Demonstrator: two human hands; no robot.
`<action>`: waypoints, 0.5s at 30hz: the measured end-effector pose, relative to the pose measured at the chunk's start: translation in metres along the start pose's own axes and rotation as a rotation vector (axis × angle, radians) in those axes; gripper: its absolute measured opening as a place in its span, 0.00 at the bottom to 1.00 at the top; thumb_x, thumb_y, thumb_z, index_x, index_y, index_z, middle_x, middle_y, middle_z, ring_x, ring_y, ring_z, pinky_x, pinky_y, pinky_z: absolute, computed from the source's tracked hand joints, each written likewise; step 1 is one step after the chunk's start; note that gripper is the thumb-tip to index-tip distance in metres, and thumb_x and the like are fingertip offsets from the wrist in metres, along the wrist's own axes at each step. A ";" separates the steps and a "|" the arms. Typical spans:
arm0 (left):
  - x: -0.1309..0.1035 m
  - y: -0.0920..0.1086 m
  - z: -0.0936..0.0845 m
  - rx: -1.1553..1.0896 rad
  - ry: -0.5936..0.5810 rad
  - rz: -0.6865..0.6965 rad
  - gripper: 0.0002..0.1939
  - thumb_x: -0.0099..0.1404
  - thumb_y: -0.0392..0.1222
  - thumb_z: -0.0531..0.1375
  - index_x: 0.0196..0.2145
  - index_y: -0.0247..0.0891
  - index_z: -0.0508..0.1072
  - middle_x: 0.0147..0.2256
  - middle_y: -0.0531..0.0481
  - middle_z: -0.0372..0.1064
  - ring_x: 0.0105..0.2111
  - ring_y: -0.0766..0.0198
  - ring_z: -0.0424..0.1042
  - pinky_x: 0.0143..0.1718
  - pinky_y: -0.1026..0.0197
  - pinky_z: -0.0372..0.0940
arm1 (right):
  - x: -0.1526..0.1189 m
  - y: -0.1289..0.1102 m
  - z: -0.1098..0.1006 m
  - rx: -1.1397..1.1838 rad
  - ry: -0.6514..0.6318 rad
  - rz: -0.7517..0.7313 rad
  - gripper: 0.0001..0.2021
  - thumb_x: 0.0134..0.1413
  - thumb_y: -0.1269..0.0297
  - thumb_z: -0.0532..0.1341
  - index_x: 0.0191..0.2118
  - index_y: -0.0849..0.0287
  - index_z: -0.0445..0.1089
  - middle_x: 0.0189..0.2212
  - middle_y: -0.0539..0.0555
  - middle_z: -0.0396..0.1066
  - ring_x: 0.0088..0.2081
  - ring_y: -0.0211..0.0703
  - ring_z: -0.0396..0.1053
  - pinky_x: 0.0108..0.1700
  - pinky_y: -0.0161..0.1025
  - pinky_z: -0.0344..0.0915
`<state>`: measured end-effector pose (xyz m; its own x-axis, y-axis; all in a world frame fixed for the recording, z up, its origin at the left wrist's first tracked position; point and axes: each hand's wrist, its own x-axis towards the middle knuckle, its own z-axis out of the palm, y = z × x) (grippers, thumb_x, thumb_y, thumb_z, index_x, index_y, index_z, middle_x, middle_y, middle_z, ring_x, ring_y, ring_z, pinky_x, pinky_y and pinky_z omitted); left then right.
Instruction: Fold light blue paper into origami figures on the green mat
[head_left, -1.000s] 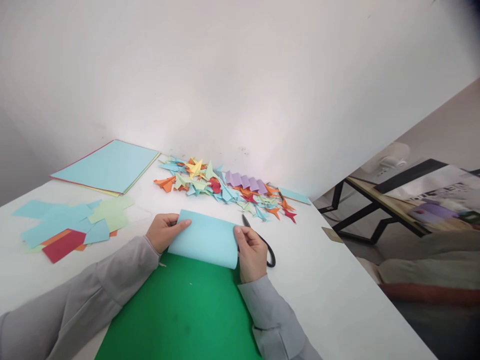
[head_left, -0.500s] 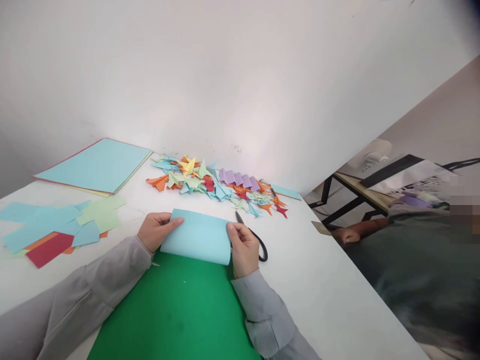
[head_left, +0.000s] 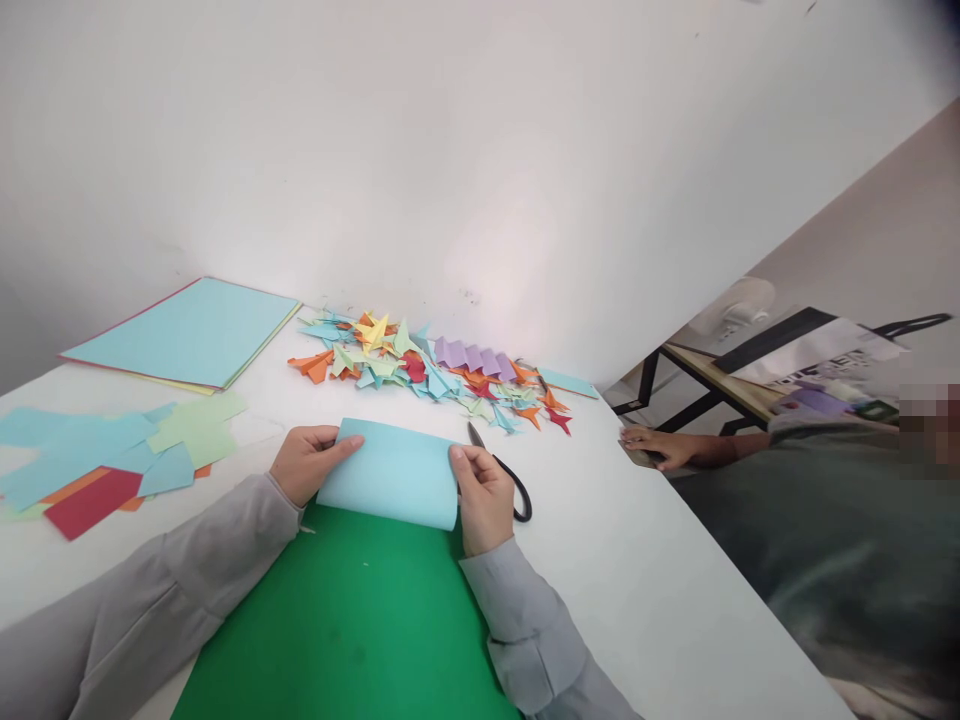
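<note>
A light blue piece of paper (head_left: 390, 475), slightly curved, is held up between my two hands above a green mat (head_left: 345, 620). My left hand (head_left: 307, 465) pinches its left edge, thumb on the near face. At the upper right corner, my right hand (head_left: 484, 495) grips the same paper between thumb and fingers. Black-handled scissors (head_left: 521, 490) lie on the table just beyond my right hand, partly hidden by it. Folded paper pieces (head_left: 420, 370) in many colours form a pile behind the paper.
Loose cut papers (head_left: 94, 505) lie at the left, with a stack of large coloured sheets (head_left: 187, 330) behind them. A purple pleated paper strip (head_left: 474, 358) rests on the pile. On the right, another person's hand (head_left: 667, 447) touches the edge of the white table (head_left: 600, 540).
My hands and the light blue paper hold almost the same pose. The other person's hand has moved left onto the table's edge.
</note>
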<state>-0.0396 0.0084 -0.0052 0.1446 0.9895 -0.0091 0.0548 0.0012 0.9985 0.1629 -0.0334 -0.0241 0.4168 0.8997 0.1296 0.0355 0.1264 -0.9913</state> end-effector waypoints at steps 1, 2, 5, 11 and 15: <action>0.000 0.000 0.000 -0.002 0.000 -0.002 0.20 0.43 0.55 0.64 0.16 0.33 0.70 0.13 0.57 0.54 0.15 0.72 0.52 0.15 0.67 0.47 | 0.000 0.000 0.000 -0.003 -0.001 -0.001 0.17 0.43 0.49 0.62 0.26 0.62 0.68 0.15 0.44 0.55 0.19 0.31 0.47 0.21 0.31 0.45; 0.000 0.001 0.000 -0.004 0.002 -0.006 0.20 0.43 0.55 0.64 0.16 0.33 0.69 0.13 0.57 0.53 0.15 0.73 0.51 0.15 0.67 0.47 | 0.000 -0.001 0.000 -0.006 0.000 -0.003 0.18 0.43 0.49 0.62 0.26 0.62 0.68 0.15 0.44 0.55 0.19 0.31 0.47 0.21 0.31 0.45; -0.001 0.005 0.001 -0.013 0.004 -0.024 0.20 0.42 0.55 0.64 0.14 0.33 0.67 0.13 0.58 0.51 0.15 0.74 0.49 0.15 0.67 0.45 | 0.000 -0.002 0.001 -0.012 0.010 -0.004 0.18 0.42 0.48 0.62 0.25 0.62 0.67 0.15 0.44 0.54 0.19 0.31 0.47 0.21 0.31 0.45; -0.001 0.006 0.001 -0.016 0.002 -0.033 0.22 0.42 0.55 0.64 0.11 0.34 0.62 0.13 0.59 0.47 0.15 0.74 0.47 0.15 0.68 0.44 | 0.000 -0.004 0.001 0.005 0.012 0.016 0.18 0.41 0.48 0.63 0.24 0.61 0.67 0.14 0.43 0.54 0.18 0.31 0.48 0.19 0.31 0.45; 0.001 0.000 0.000 -0.013 -0.004 -0.052 0.21 0.43 0.54 0.65 0.13 0.34 0.64 0.13 0.59 0.48 0.15 0.74 0.48 0.15 0.68 0.45 | 0.000 -0.006 0.002 0.065 0.016 0.100 0.19 0.37 0.48 0.64 0.24 0.60 0.67 0.13 0.42 0.52 0.16 0.30 0.47 0.17 0.30 0.44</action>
<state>-0.0398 0.0099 -0.0052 0.1455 0.9875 -0.0613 0.0490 0.0547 0.9973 0.1604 -0.0337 -0.0179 0.4298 0.9024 0.0296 -0.0656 0.0639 -0.9958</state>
